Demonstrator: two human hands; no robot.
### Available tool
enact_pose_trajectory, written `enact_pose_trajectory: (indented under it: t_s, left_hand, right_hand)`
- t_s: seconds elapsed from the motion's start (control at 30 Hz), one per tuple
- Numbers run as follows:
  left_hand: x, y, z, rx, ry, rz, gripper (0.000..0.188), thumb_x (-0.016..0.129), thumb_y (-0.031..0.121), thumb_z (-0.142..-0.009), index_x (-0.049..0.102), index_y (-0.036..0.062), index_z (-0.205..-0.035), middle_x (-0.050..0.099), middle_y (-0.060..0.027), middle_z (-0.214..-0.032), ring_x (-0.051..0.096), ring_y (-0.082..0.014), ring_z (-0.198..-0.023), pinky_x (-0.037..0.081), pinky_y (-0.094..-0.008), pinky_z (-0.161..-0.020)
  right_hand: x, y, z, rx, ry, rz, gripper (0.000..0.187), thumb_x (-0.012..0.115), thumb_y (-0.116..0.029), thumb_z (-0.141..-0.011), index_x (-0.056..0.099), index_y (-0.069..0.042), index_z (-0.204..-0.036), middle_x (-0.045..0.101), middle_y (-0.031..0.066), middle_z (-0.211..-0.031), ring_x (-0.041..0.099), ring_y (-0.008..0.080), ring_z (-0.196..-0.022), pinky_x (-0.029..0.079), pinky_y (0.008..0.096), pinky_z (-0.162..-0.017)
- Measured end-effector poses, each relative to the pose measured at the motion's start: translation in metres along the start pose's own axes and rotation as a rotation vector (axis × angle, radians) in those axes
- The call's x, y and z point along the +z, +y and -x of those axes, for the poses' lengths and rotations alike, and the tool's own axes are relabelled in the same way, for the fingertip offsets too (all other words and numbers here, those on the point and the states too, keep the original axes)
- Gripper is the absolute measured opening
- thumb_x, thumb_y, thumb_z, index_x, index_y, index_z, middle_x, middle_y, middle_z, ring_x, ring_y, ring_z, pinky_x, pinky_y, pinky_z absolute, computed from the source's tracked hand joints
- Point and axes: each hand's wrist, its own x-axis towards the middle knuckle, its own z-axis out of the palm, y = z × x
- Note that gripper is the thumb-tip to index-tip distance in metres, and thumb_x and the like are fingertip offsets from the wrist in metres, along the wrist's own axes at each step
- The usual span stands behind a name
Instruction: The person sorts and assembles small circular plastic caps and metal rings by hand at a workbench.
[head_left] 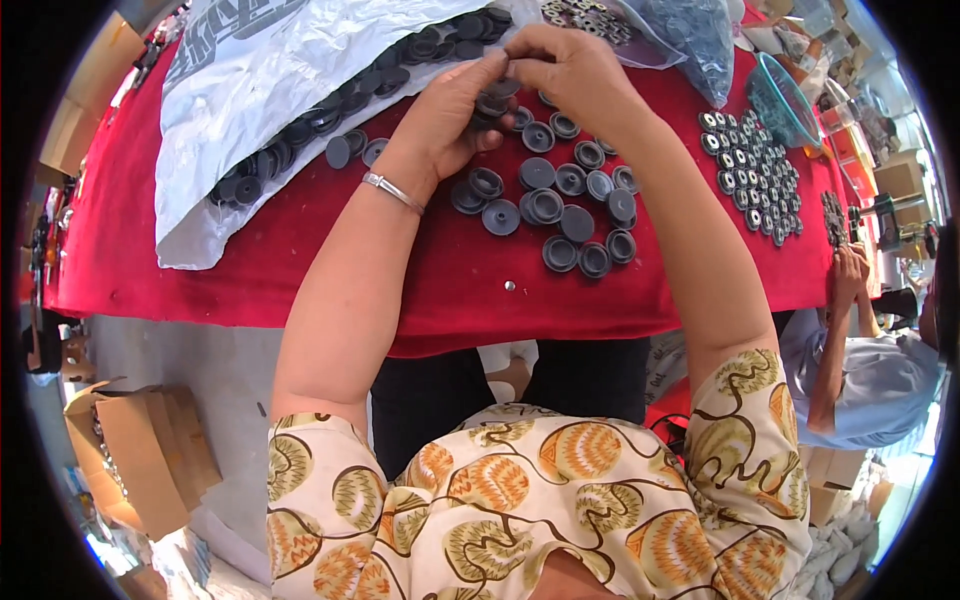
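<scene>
My left hand [448, 112] is closed around a few round dark grey plastic caps [496, 97], held above the far part of the red-covered table. My right hand [572, 72] meets it there, thumb and fingers pinched together over the caps; what lies between those fingertips is hidden. Beneath and nearer to me, several loose grey caps [537, 173] are spread on the cloth, some with the hollow side up, some flat side up. To the left of my left hand, a white plastic bag [215, 135] lies with its mouth open, and many of the same caps spill along its edge.
Rows of small ring-shaped parts [750, 175] stand at the right on the red cloth [460, 315], beside a teal basket [785, 100]. A clear bag [690, 45] lies at the back. A co-worker's hands [850, 270] are at the right edge. A cardboard box [150, 455] sits on the floor.
</scene>
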Motion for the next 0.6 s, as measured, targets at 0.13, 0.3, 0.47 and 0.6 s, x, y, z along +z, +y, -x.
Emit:
enact_pose_trajectory:
  t_s: [0.13,0.3,0.47,0.6]
  left_hand:
    - [-0.012,-0.002,-0.004,0.053,-0.053,0.041,0.023,0.056,0.027,-0.093,0.061,0.0056,-0.100,0.060,-0.0044,-0.080,0.056,-0.0105,-0.063,0.039,-0.0182,-0.043]
    - [-0.006,0.002,-0.001,0.067,0.016,-0.049,0.019,0.052,0.017,-0.093,0.062,0.0059,-0.103,0.065,-0.0052,-0.086,0.059,-0.0099,-0.064,0.039,-0.0160,-0.042]
    - [-0.010,-0.003,-0.002,0.062,0.036,-0.124,0.025,0.052,0.027,-0.094,0.062,0.0066,-0.105,0.065,-0.0043,-0.088,0.059,-0.0090,-0.065,0.040,-0.0167,-0.043]
    - [0.000,-0.003,-0.002,0.031,-0.031,-0.346,0.027,0.055,0.032,-0.094,0.061,0.0084,-0.105,0.064,-0.0009,-0.084,0.059,-0.0080,-0.065,0.038,-0.0175,-0.041]
  right_hand:
    - [-0.007,-0.005,0.014,0.085,-0.035,-0.099,0.026,0.068,-0.023,-0.080,0.066,-0.005,-0.099,0.067,0.0126,-0.085,0.064,0.0253,-0.079,0.049,0.0353,-0.073]
    - [0.000,0.011,0.042,-0.030,-0.146,0.476,0.026,0.068,-0.026,-0.080,0.064,-0.005,-0.094,0.064,0.0116,-0.092,0.061,0.0302,-0.092,0.049,0.0415,-0.077]
    - [-0.005,0.001,0.041,0.108,-0.239,0.448,0.024,0.068,-0.024,-0.078,0.063,-0.005,-0.092,0.062,0.0131,-0.093,0.060,0.0313,-0.093,0.048,0.0422,-0.078]
    - [-0.008,0.017,0.041,0.075,-0.028,0.148,0.026,0.069,-0.021,-0.077,0.064,-0.003,-0.095,0.063,0.0142,-0.091,0.061,0.0326,-0.087,0.049,0.0408,-0.075]
